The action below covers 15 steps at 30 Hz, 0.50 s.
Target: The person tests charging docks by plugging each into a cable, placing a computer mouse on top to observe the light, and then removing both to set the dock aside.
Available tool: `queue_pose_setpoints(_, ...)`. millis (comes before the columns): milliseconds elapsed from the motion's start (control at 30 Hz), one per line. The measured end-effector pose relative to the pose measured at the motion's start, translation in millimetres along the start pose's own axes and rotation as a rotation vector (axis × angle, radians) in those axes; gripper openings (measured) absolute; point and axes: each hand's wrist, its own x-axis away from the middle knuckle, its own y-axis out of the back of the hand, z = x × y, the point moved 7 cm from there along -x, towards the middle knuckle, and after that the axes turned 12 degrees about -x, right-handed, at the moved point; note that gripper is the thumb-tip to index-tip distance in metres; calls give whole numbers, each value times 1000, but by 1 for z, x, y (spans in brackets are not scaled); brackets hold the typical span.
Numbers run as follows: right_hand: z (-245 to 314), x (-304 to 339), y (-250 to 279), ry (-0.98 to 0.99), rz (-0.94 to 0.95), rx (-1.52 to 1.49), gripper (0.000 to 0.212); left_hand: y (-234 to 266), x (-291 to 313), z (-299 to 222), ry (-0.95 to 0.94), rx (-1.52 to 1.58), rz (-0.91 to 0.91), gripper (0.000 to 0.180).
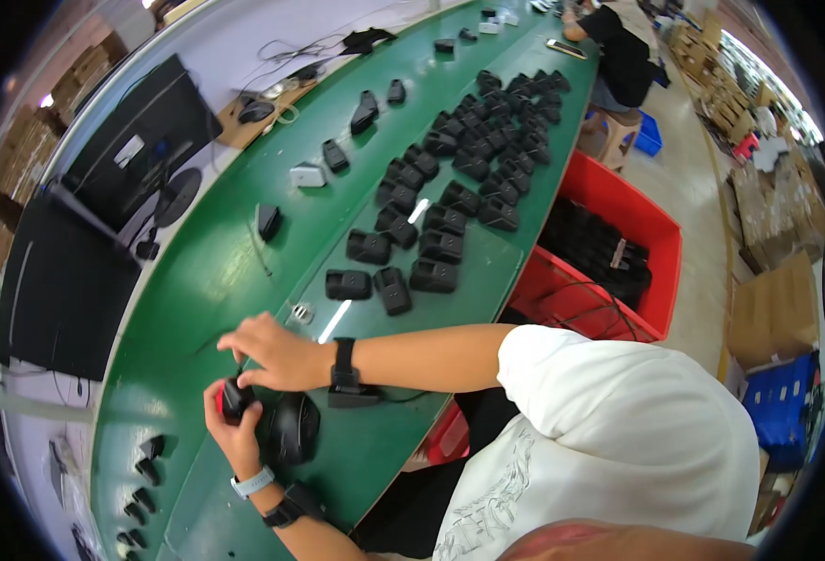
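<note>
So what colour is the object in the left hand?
The object is black and red, best seen in the head view.

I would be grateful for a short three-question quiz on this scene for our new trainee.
1. True or false: the red bin stands beside the green table.

2. Which colours show on the item in the person's left hand?
A) white and blue
B) black and red
C) yellow and green

3. Fill in the colour: the person's right sleeve is ____.

Key: 1. True; 2. B; 3. white.
</note>
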Motion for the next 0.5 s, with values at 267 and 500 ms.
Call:
queue_pose_setpoints(267,23,22,-22,34,710,-99,92,6,-20,22,227,720,-96,31)
queue_pose_setpoints(500,4,34,-50,-21,799,76,76,8,-21,34,149,998,-13,28)
